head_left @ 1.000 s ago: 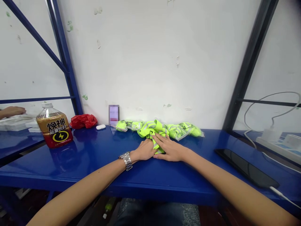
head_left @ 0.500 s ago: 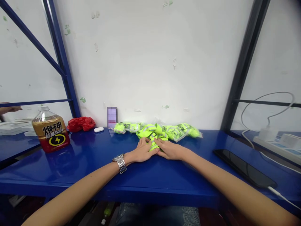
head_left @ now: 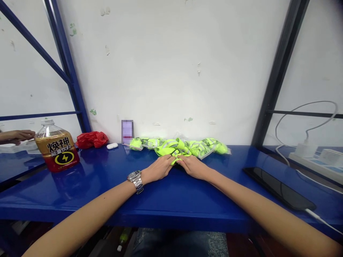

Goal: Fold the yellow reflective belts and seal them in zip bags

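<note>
A bunched neon-yellow reflective strap (head_left: 173,145) with silvery stripes lies near the middle of the blue table. My left hand (head_left: 160,167), with a metal watch on its wrist, grips the strap's near edge from the left. From the right, my right hand (head_left: 194,166) pinches the same edge, with the fingers bent over it. The two hands are close together but apart, and the fingertips are partly hidden in the folds. Behind the strap, clear plastic bags of similar yellow straps (head_left: 201,149) lie along the wall.
A large drink bottle (head_left: 57,146), a red plastic bag (head_left: 92,139) and a white earbud case (head_left: 112,146) stand left. A phone (head_left: 127,132) leans on the wall. Right are a black phone (head_left: 278,187) on a cable and a power strip (head_left: 318,160). Another person's hand (head_left: 17,136) shows far left.
My hands have turned knuckles-up and my fingers have rolled over the strap's near edge, so less of it shows. The other person's hand at the far left has moved further into view.
</note>
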Demonstrator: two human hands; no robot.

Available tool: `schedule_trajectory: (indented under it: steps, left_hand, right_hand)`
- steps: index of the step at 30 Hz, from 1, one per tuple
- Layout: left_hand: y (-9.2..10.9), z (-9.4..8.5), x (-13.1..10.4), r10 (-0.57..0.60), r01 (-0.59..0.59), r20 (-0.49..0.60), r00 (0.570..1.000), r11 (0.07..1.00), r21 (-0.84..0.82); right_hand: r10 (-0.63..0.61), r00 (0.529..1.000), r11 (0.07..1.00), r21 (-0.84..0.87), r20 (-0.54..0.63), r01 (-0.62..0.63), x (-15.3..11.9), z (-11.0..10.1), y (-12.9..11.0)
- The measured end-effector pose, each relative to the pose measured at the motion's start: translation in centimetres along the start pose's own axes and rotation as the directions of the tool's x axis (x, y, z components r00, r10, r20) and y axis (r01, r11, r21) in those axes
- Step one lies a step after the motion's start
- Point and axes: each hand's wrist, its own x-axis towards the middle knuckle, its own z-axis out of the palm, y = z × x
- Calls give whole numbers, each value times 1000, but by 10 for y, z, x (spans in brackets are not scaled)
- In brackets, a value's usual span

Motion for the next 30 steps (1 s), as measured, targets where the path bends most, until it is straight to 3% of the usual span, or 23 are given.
schedule_trajectory:
  steps: [3,5,12,16,20,24,26,30]
  left_hand:
    - [2,-7,2,44,-44,7,999,998,-47]
    - [5,-12,2,12,-10,23,1000,996,-94]
    - [-2,-20,12,-159,210,244,957,957,-201]
    - [-7,-18,19,-225,270,324,919,958,-100]
    - [-2,-11,17,-199,204,254,947,979,5]
    - [3,-1,5,-171,170,-11,985,972,165]
    - [7,1,0,-118,137,-90,989,962,238]
    - [13,-5,-6,-6,15,-33,999,957,288]
  right_hand:
    - [-69,997,984,162,-44,75,-7,-3,-3]
    - [-71,995,970,227,-67,84,-9,-3,-4]
    - [158,979,959,255,-125,-122,-1,6,-10]
    - [257,948,943,266,-188,-202,3,9,-12]
    - [204,959,961,225,-194,-159,5,8,-9]
    - [150,977,974,195,-153,-119,7,8,-4]
    - [134,984,979,169,-119,-113,7,8,-2]
    - [112,991,993,52,-76,-108,4,9,-1]
